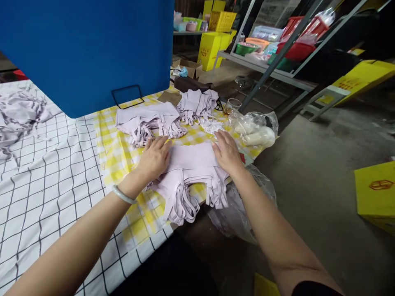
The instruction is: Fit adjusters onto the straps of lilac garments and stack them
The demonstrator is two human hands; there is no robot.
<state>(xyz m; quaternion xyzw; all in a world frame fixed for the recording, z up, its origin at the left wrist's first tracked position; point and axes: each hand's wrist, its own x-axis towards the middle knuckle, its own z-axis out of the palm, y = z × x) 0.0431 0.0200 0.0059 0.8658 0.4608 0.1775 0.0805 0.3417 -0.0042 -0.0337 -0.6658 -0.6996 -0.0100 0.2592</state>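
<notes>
A stack of pale lavender strappy garments [194, 158] lies in front of me on the table corner, its straps hanging over the near edge. My left hand [156, 156], a pale bangle [123, 194] on its wrist, is at the stack's left side with fingers stretched out. At the right side, my right hand [227, 152] rests against the cloth, fingers extended and slightly apart. Neither hand is closed around anything. Behind them sits a second lavender stack [151, 119], with another bunch of the same cloth [197, 102] to its right.
A large blue panel [92, 53] stands at the back left. Loose lavender cloth [21, 115] lies on the checked tablecloth [61, 176]. At the right edge are a glass [232, 106] and a clear plastic bag [257, 131]. Yellow boxes [378, 193] stand on the floor.
</notes>
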